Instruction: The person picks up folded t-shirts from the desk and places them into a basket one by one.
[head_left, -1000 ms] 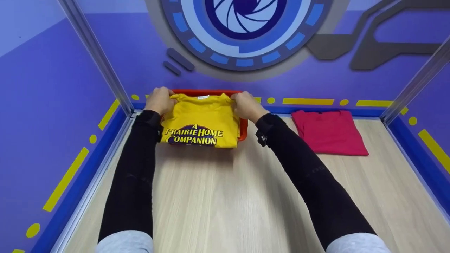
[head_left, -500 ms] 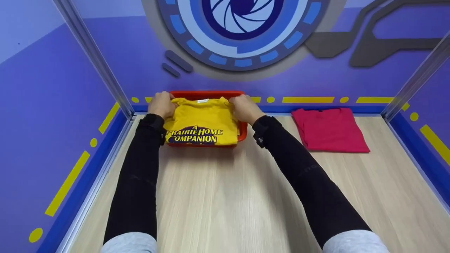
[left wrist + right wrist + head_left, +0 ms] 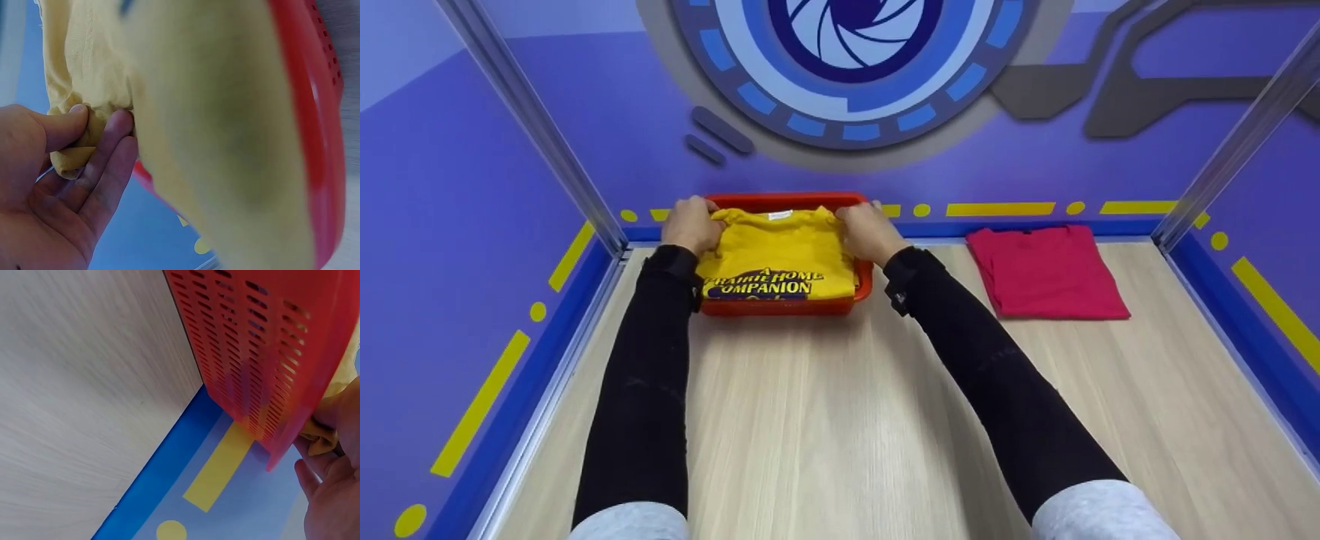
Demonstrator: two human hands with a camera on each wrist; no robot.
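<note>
A folded yellow T-shirt (image 3: 780, 251) with dark printed lettering lies in the mouth of a red perforated plastic basket (image 3: 780, 307). My left hand (image 3: 691, 225) pinches the shirt's upper left corner; in the left wrist view, thumb and fingers of the left hand (image 3: 73, 169) grip a fold of the yellow cloth. At the upper right corner, my right hand (image 3: 871, 231) holds the shirt close to the basket's right rim. A bit of bunched yellow cloth (image 3: 319, 439) shows between the right hand's fingers in the right wrist view.
A folded red T-shirt (image 3: 1048, 271) lies on the wooden table (image 3: 810, 420) to the right of the basket. Behind stands a purple printed wall (image 3: 607, 135), with further panels on the left and right sides.
Both hands have lowered the yellow T-shirt; its front edge now sits inside the basket's front rim, which it hung over before. The view has shifted slightly. The red T-shirt stays put.
</note>
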